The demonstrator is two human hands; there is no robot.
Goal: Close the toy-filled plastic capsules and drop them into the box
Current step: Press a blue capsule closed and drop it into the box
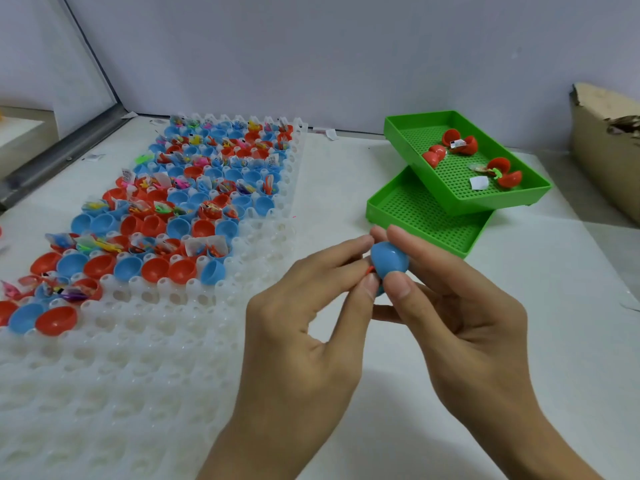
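While pinching blue capsule (389, 261) between both hands above white worktop (346, 174), just beside near edge of lower green tray (426, 216). Left hand (304, 313) coming in from lower centre, fingers curled on capsule's left side, thumb at its lower edge. Right hand (460, 306) opposite, thumb pressing front of capsule, index finger over the top. Bit of red at seam, hard to make out. Cannot tell if capsule fully shut; lower half hidden by thumbs. White socket tray (138, 358) at left, far rows filled with open red and blue halves (194, 188) and bagged toys. Upper green tray (460, 157) stacked askew, holding red open capsules (457, 142). Cardboard box (602, 140) cut off at right edge.
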